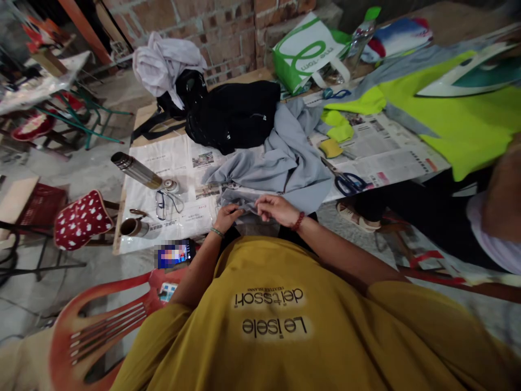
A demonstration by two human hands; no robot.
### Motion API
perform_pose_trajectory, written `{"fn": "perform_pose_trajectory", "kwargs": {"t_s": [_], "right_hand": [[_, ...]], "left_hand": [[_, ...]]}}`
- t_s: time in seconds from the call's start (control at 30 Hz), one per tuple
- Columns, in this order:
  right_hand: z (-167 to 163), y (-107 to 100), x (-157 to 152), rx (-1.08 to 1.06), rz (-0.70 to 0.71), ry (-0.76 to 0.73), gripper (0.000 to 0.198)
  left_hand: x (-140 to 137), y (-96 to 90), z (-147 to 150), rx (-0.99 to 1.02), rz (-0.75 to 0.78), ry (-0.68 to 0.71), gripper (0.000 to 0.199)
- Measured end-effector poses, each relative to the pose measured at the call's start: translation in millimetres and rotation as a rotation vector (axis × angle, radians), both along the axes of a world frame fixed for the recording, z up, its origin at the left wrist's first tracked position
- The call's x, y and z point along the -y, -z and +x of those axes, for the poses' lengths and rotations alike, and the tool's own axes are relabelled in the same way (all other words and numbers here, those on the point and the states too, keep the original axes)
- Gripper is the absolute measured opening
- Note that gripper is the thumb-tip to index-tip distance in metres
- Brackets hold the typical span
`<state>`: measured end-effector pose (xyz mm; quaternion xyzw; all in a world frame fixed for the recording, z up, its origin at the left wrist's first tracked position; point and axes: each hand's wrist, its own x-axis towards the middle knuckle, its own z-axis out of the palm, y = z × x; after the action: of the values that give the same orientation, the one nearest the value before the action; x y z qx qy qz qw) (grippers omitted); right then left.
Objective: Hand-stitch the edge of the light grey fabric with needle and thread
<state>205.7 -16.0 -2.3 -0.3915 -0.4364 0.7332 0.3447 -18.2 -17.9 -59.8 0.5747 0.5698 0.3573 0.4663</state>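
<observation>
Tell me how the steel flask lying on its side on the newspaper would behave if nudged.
The cylindrical steel flask lies on its side, so it would probably roll across the newspaper-covered table. Its smooth, shiny wall looks slippery to grip. It seems rigid and may feel heavy for its size; how full it is cannot be seen.

— What's getting lost at the desk's near edge?
— The left hand's point(226, 216) fingertips are disappearing into the grey cloth point(280, 163), so its grip is staying unclear.
— And the phone point(176, 253)?
— Its screen is showing only blur.
— The right edge?
— The frame is cutting off the iron point(468, 73) and a seated person's arm point(502, 184).
</observation>
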Motion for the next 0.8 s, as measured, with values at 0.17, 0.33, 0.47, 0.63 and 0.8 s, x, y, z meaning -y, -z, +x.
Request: {"fn": "perform_pose_trajectory", "kwargs": {"t_s": [0.17, 0.33, 0.47, 0.63, 0.8], "right_hand": [[-21.5, 23.1, 20.5, 0.330, -0.043, -0.103, 0.005], [-27.9, 27.5, 21.0, 0.480, 0.024, -0.149, 0.011], [-30.0, 30.3, 18.9, 0.528, 0.063, -0.147, 0.011], [-29.7, 31.8, 17.0, 0.593, 0.110, -0.155, 0.012], [-30.2, 27.9, 16.1, 0.672, 0.148, -0.155, 0.015]], "left_hand": [[1.1, 4.9, -0.9, -0.025, 0.058, 0.020, 0.023], [2.4, 8.4, 0.1, -0.048, 0.149, 0.005, 0.015], [3.5, 6.3, -0.9, -0.058, 0.184, 0.032, 0.014], [2.8, 7.2, -3.0, -0.029, 0.207, 0.045, 0.016], [0.8, 13.1, -4.0, -0.025, 0.247, 0.063, 0.010]]}}
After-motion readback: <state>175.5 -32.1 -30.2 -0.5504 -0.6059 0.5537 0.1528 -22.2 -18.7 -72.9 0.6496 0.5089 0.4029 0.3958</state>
